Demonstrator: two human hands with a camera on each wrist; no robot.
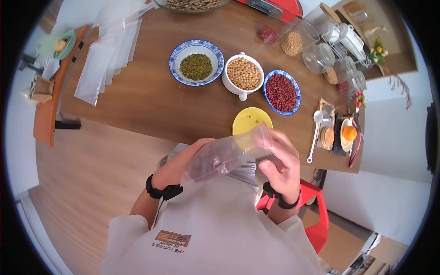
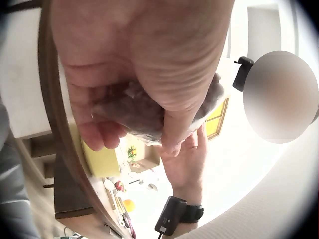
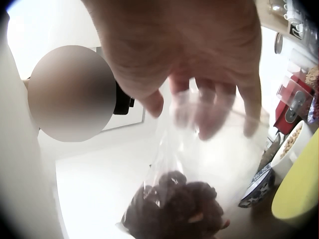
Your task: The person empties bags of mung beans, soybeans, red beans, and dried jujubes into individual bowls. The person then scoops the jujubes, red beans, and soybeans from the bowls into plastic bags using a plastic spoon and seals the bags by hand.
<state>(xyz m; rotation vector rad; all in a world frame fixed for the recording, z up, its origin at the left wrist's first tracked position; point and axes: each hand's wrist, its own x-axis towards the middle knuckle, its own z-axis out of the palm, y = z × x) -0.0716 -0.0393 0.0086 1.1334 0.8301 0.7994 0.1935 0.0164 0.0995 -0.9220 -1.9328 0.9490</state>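
Note:
A clear zip bag (image 1: 229,153) with dark, wrinkled lumps (image 3: 174,206) gathered at its bottom is held in front of the torso. My left hand (image 1: 192,153) grips the filled lower end; in the left wrist view its thumb and fingers curl round the bulge. At the bag's upper end is my right hand (image 1: 283,160), fingers extended against the plastic and thumb standing apart from them. Through the film, the right wrist view shows those fingers behind the bag's mouth. Just beyond the bag, a yellow plate (image 1: 251,118) lies at the table's near edge, partly overlapped by it.
Across the wooden table (image 1: 142,101) stand a bowl of green beans (image 1: 195,67), a white pot of chickpeas (image 1: 243,74) and a bowl of red beans (image 1: 281,92). Flat plastic bags (image 1: 107,59) lie at left. Glass jars (image 1: 318,57), a white spoon (image 1: 315,133) and an orange (image 1: 349,133) are at right.

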